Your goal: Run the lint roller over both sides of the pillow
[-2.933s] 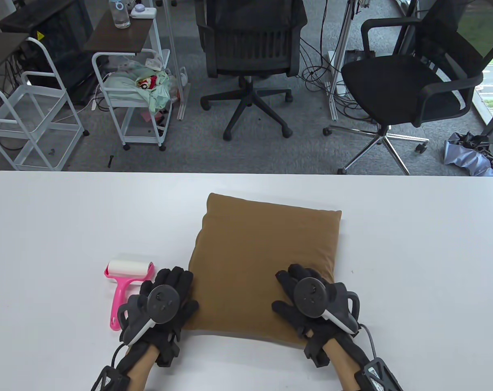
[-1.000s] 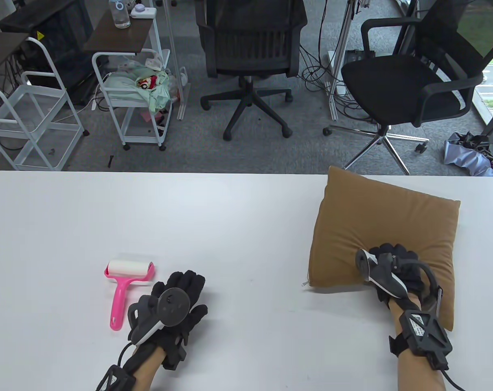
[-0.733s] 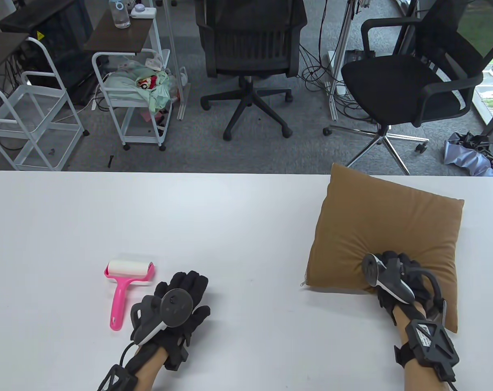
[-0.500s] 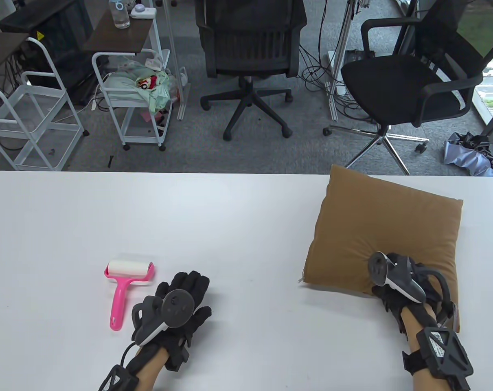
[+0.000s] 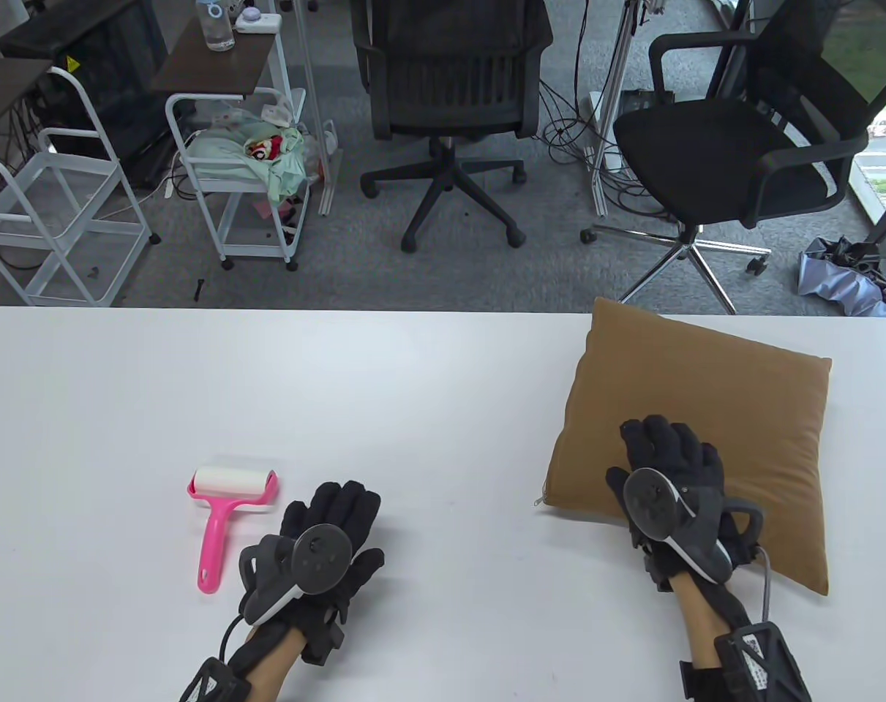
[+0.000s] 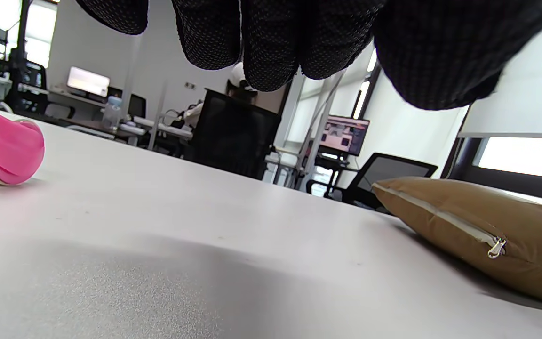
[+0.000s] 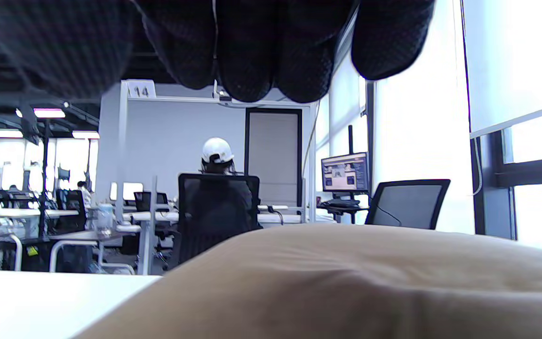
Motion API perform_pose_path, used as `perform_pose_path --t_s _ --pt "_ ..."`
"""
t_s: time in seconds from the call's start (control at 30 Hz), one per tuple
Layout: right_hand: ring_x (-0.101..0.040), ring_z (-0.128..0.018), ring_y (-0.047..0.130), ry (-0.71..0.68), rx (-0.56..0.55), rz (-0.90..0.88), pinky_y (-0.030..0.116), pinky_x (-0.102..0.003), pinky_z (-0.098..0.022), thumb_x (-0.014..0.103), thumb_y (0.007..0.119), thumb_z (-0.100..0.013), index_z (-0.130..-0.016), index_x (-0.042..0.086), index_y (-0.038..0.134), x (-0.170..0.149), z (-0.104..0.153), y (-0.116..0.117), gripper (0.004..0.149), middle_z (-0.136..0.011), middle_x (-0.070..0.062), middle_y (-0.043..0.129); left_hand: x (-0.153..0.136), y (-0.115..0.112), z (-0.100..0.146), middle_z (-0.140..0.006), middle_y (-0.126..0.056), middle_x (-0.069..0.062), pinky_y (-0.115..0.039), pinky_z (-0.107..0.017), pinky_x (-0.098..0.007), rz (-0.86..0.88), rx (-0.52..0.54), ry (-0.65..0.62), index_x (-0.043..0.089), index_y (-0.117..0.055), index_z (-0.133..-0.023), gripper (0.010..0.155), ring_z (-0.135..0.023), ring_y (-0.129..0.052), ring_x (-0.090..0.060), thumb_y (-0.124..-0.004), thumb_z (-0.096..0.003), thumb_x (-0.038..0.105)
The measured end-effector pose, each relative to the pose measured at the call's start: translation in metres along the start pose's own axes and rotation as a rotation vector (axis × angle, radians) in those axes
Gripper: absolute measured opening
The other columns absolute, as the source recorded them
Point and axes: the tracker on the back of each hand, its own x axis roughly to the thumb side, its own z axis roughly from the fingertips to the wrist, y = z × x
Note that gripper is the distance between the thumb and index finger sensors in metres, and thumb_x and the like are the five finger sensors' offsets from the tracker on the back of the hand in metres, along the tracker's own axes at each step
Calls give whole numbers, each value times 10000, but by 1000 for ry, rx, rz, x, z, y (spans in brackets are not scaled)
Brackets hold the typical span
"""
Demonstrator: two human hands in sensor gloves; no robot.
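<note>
Hands apart: right hand [image 5: 669, 475] flat, fingers spread, above tan square fabric pillow [image 5: 742, 409]; left hand [image 5: 325, 537] spread, empty, pink-handled white lint roller [image 5: 227, 512] at its 9 o'clock.

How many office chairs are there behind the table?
2 in the table view: one black chair behind the table's middle, another black chair further right, behind the pillow. Others may stand outside that view.

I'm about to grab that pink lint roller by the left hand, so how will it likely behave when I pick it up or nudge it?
The lint roller looks like rigid plastic, so it should lift stiffly and probably feel light. It lies flat on the table; a nudge may set its white roll turning. The handle looks smooth, possibly slippery.
</note>
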Motion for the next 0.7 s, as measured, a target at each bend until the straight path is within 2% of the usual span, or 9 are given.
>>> perform_pose_path --t_s 0.23,0.33,0.7 --pt "-245 -1025 705 -52 -55 18 642 -540 -739 594 781 -350 -938 416 647 23 34 31 630 -1099 87 699 0 0 0 -1178 -556 57 -444 -772 -639 -6 28 -3 378 -541 -1031 761 -1143 -508 -284 -778 -330 559" --pt "-252 -1033 687 -71 -8 45 631 -547 -741 598 781 -348 -941 417 643 24 41 41 636 -1108 85 685 1 0 0 -1180 -547 57 -439 -773 -640 -16 33 -9 377 -533 -1034 766 -1145 -501 -285 -778 -331 560" --pt "-252 -1038 679 -81 31 61 627 -548 -743 607 779 -345 -938 423 645 21 40 52 636 -1110 90 686 8 -10 -5 -1180 -544 59 -434 -773 -641 -49 16 -20 382 -532 -1033 764 -1146 -498 -283 -776 -332 562"
